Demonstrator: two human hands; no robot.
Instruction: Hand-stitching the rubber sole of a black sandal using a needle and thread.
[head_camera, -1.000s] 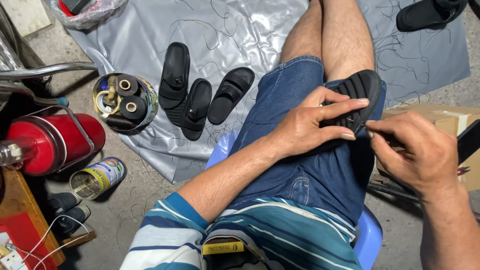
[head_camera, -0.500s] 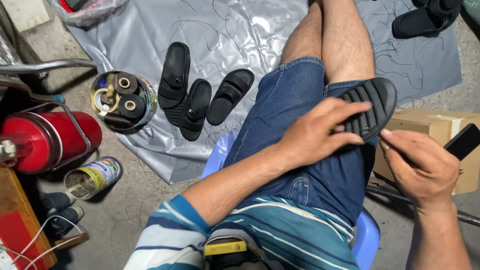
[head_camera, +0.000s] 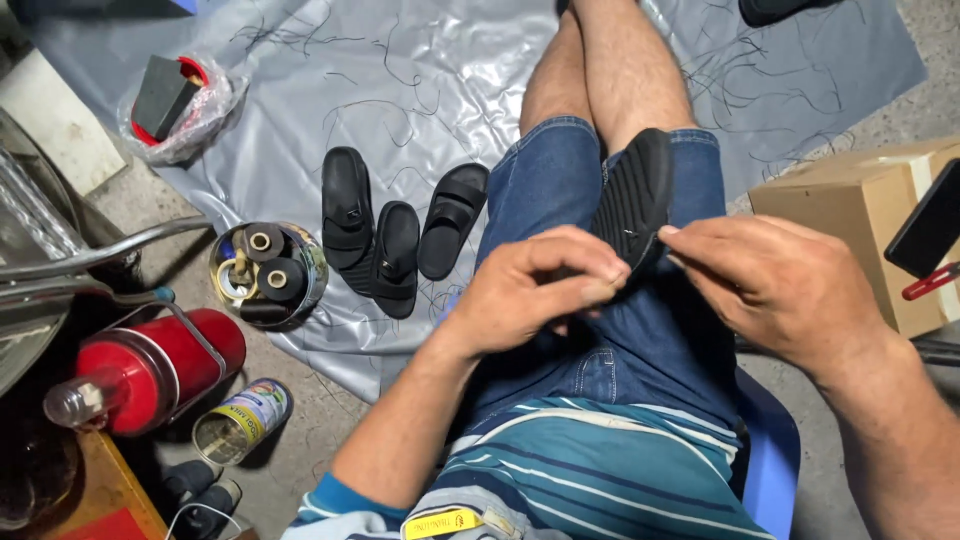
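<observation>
Fingers (head_camera: 600, 283) of the left hand (head_camera: 535, 290) pinch the near end of the black sandal (head_camera: 635, 195) on the lap; both hands are back on it.

Sole side up now, ribbed tread showing, the sandal rests on the denim shorts (head_camera: 560, 180) just past the fingertips; half a second ago the right hand (head_camera: 775, 285) was drawn back and apart from it, and now it has closed in, thumb and forefinger curled tight against the sandal's near edge; whether they grip a needle or thread there I cannot tell, too small; my read is that work on that edge has resumed; beyond the left hand's knuckles three more black sandals (head_camera: 395, 235) lie on the grey plastic sheet (head_camera: 400, 90); further out that way a round tin of thread spools (head_camera: 265, 275), then a red canister (head_camera: 150, 370); off past the right hand, a cardboard box (head_camera: 845, 215).
</observation>
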